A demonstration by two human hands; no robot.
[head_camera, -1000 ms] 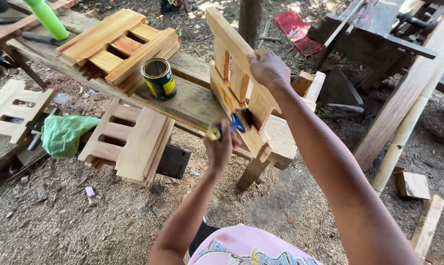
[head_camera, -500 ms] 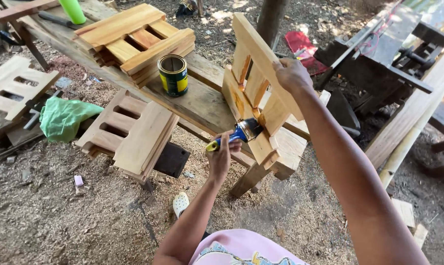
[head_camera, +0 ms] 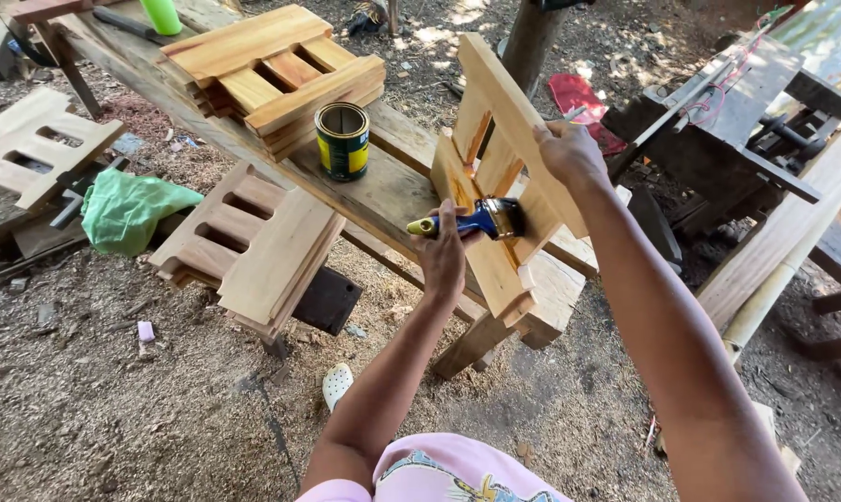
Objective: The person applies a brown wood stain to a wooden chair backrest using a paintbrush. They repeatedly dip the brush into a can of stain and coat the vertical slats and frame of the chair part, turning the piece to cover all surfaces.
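Head view, item: slatted wooden frame [head_camera: 495, 177], stood tilted on edge on plank bench [head_camera: 383, 186], lower corner near bench's end
- Left hand [head_camera: 444, 256]: fingers closed round blue-handled paintbrush [head_camera: 472, 221], bristles touching frame's lower rail
- Right hand [head_camera: 569, 153]: fingers clasped on frame's upper rail, propping it; thin stick-like bit in same hand, can't tell what
- Risks (judgement): frame rests on one edge w/ only right hand steadying, brush pressure could slide or tip it off bench; open tin can [head_camera: 343, 139] stands near, a swing of frame could knock it
- Looks: pale sawn wood, two long rails w/ short cross slats, orange-toned patches
- Nearby: stacked similar frames [head_camera: 272, 70] on bench
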